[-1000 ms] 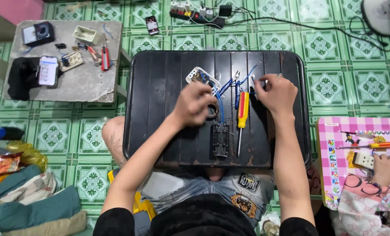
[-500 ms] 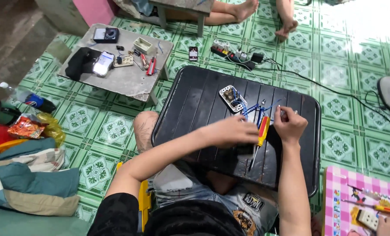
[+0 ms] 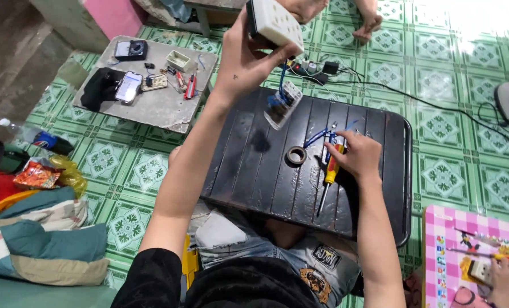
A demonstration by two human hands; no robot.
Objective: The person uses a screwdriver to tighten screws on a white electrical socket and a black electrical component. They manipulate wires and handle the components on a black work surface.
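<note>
Off at nine o'clock I see a heap of folded cloth (image 3: 37, 239) on the green tiled floor (image 3: 454, 68), and at ten o'clock a low grey table (image 3: 157, 108) carrying a phone (image 3: 128, 85) and small red tools (image 3: 190, 86). Toward twelve o'clock my left hand (image 3: 246, 54) is raised high, fingers clamped around a white socket block (image 3: 274, 21); a second plate (image 3: 283, 104) dangles beneath it on blue wires (image 3: 281, 77). I judge the block light, rigid plastic with smooth faces, best gripped across its long edges, never by the thin wires, which look like the weak point. Below lies the black slatted tray (image 3: 266, 171) with a roll of tape (image 3: 296, 155) near its middle. At two o'clock on the tray my right hand (image 3: 360, 155) is curled, fingertips pinching something small beside the blue-handled pliers (image 3: 317, 137); what it pinches I cannot make out. A yellow-and-red screwdriver (image 3: 330, 174) lies just under it. At four o'clock another person's hand (image 3: 508, 276) rests on a pink mat (image 3: 448, 251).
</note>
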